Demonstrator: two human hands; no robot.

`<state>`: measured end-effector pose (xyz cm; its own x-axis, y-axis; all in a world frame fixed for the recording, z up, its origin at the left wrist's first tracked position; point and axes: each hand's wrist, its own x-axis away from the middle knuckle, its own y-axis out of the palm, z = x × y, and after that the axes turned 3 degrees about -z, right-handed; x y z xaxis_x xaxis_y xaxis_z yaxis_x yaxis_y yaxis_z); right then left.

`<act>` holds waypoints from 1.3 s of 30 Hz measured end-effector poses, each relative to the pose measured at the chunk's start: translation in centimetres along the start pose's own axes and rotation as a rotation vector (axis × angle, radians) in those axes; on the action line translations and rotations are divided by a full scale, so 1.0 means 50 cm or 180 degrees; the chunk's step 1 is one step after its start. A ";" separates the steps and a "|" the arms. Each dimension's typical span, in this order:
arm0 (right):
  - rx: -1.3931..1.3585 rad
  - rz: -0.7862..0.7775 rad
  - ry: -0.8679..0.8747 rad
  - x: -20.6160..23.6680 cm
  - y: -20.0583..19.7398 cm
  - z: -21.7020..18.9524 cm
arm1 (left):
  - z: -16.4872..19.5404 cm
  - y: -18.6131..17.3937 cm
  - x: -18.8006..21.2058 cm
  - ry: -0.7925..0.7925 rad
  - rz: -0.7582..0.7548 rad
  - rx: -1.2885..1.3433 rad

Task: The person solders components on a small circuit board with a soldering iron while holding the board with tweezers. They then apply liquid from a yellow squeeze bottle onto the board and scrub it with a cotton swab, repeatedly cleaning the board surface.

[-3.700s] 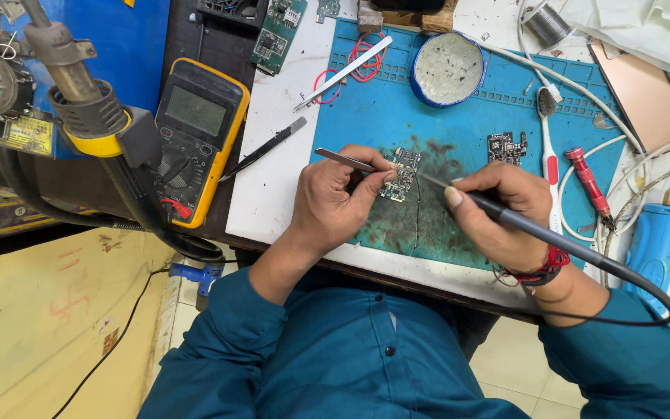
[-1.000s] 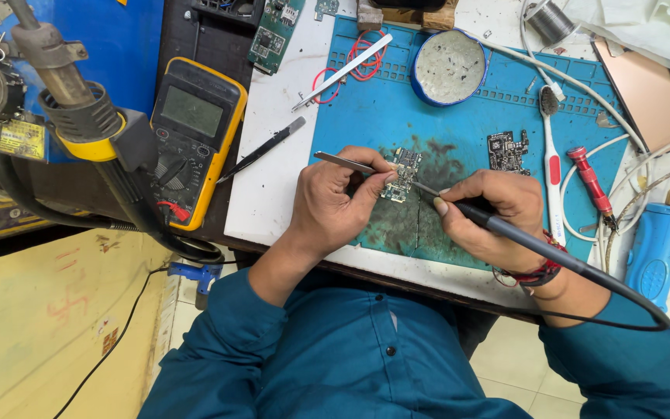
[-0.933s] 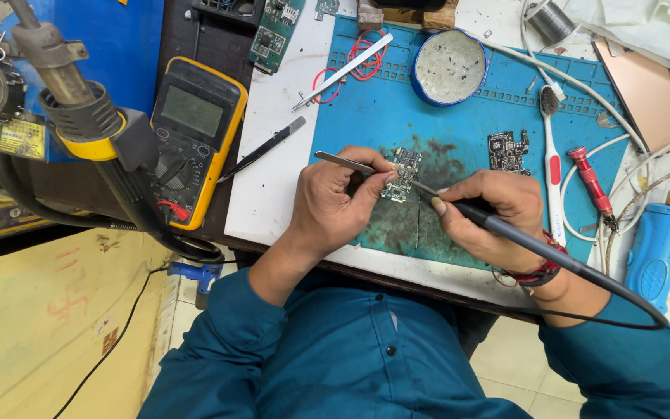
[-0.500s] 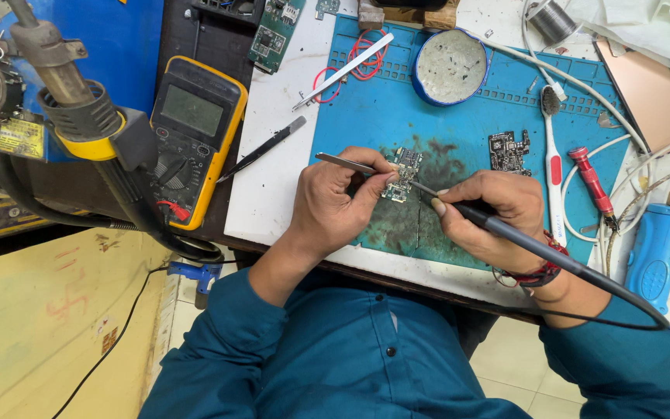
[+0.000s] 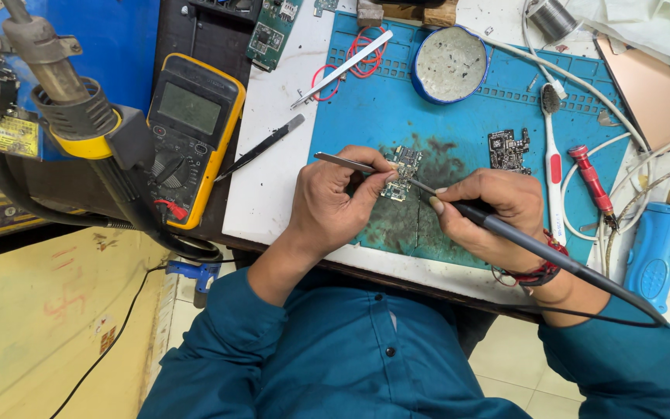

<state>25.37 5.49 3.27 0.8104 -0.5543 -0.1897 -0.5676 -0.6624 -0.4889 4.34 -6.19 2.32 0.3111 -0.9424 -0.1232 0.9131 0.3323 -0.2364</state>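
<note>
Gripping tweezers (image 5: 350, 164) in my left hand (image 5: 335, 209), I hold their tips at a small circuit board (image 5: 402, 172) lying on the blue mat (image 5: 381, 116). My right hand (image 5: 490, 213) is clenched round a soldering iron (image 5: 537, 248), its tip touching the board. A second board (image 5: 509, 149) lies near; a yellow multimeter (image 5: 188, 136) sits well to the left.

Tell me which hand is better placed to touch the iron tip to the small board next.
Right. The right hand grips the soldering iron, its tip already at the small circuit board. The left hand is occupied holding tweezers against that board.
</note>
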 end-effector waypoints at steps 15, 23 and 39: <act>-0.0066 -0.0012 0.0060 0.000 0.000 0.001 | -0.001 0.000 0.000 0.0052 -0.0012 0.0027; -0.0036 0.0000 0.0054 -0.002 -0.001 -0.003 | 0.001 0.000 -0.001 -0.0044 -0.0023 0.0009; -0.0618 0.0633 0.0425 0.037 0.022 0.029 | -0.005 0.001 0.002 -0.0119 0.0050 0.0151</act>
<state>26.47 4.47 1.17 0.6616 -0.7356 -0.1454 -0.7408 -0.6111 -0.2790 4.36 -6.27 2.03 0.3342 -0.9382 -0.0901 0.9192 0.3456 -0.1886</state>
